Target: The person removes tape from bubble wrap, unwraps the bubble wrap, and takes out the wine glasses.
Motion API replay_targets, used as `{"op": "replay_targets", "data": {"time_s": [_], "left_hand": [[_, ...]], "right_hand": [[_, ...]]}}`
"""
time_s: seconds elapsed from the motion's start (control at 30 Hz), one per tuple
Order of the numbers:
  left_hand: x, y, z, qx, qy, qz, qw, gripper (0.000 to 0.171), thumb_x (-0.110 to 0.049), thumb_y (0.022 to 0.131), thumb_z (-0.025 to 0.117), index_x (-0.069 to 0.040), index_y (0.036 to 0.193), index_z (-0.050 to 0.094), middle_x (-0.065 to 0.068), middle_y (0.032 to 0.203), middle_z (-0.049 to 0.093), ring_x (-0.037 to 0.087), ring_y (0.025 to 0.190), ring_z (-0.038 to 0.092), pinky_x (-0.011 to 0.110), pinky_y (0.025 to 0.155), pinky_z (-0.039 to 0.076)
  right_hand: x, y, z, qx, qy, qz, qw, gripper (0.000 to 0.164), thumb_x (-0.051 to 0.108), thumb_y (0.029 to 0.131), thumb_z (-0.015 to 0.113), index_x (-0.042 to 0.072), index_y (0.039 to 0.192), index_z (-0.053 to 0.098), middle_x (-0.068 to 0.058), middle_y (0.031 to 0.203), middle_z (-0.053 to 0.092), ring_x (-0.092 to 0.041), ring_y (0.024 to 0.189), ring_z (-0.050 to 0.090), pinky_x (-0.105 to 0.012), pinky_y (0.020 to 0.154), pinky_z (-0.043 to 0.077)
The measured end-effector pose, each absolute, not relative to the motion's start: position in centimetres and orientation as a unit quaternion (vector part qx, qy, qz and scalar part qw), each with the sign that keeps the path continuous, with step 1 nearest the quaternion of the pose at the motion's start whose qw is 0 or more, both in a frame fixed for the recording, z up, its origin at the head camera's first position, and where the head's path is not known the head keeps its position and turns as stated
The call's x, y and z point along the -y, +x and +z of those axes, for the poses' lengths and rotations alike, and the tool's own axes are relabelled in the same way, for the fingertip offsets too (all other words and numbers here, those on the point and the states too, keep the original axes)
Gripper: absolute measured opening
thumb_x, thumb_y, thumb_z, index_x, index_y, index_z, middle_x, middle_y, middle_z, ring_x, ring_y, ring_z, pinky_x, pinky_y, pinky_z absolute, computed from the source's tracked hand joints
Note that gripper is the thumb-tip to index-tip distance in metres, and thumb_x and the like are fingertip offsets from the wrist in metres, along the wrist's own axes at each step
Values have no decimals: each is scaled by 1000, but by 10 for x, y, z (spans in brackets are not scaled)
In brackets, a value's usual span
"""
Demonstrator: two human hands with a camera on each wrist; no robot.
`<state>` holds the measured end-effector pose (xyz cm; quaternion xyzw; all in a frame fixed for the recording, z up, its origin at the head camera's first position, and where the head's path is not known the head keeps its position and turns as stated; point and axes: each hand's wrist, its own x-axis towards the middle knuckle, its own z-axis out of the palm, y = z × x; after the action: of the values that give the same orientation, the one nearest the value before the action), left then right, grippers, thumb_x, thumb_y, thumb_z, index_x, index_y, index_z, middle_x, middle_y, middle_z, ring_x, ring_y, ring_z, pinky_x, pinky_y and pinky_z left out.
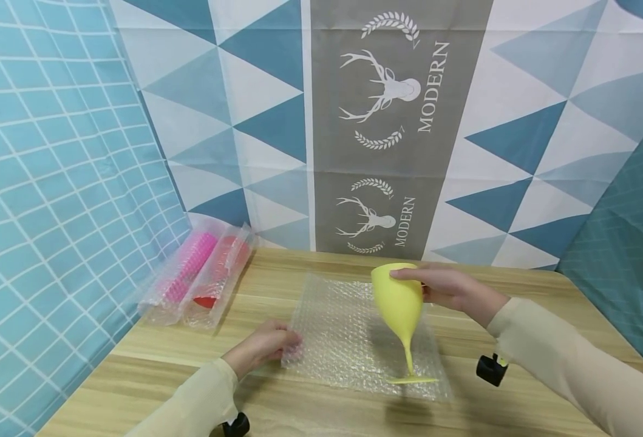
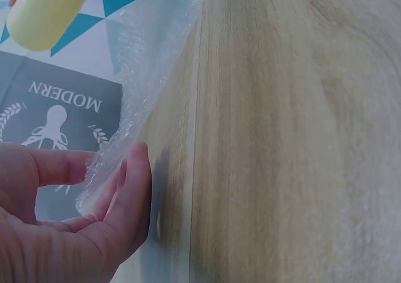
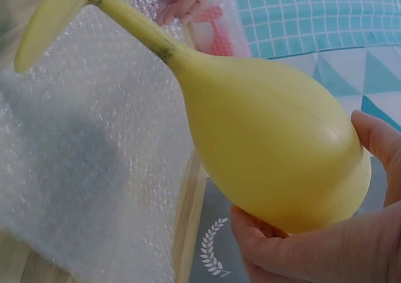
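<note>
A yellow plastic goblet (image 1: pixel 398 297) is held upright, slightly tilted, in my right hand (image 1: pixel 455 291). The thumb and fingers grip the bowl near its rim, as the right wrist view shows at the goblet (image 3: pixel 269 139). Beneath it a sheet of clear bubble wrap (image 1: pixel 343 340) lies spread on the table, and the foot hangs over the sheet's near part. My left hand (image 1: pixel 266 346) pinches the left edge of the bubble wrap (image 2: pixel 144 64) between thumb and fingers, lifting that edge a little. Both forearms wear cream sleeves.
Two bubble-wrapped bundles lie at the table's back left, one with a pink item (image 1: pixel 192 264) and one with a red item (image 1: pixel 217 273). The wooden table (image 1: pixel 201 364) meets a patterned cloth backdrop (image 1: pixel 266 121) behind and a blue grid cloth (image 1: pixel 53 152) on the left.
</note>
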<state>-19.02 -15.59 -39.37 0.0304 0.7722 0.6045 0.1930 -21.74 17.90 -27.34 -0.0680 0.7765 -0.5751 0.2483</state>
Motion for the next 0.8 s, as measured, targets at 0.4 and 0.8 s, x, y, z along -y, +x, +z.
{"op": "replay_targets", "data": {"time_s": [0.4, 0.8], "left_hand": [[156, -192, -396, -762, 22, 619, 191, 9, -1, 88, 55, 6, 85, 60, 0, 76, 58, 9, 68, 61, 23, 70, 59], [153, -192, -399, -775, -6, 607, 176, 12, -1, 87, 56, -4, 75, 58, -1, 73, 55, 8, 66, 55, 18, 63, 53]], "right_hand": [[-191, -204, -255, -810, -51, -544, 211, 47, 34, 90, 65, -4, 117, 58, 4, 91, 64, -12, 88, 57, -25, 84, 51], [-197, -196, -235, -865, -76, -473, 147, 62, 41, 88, 65, -2, 130, 52, -1, 106, 65, -18, 107, 55, -40, 102, 46]]}}
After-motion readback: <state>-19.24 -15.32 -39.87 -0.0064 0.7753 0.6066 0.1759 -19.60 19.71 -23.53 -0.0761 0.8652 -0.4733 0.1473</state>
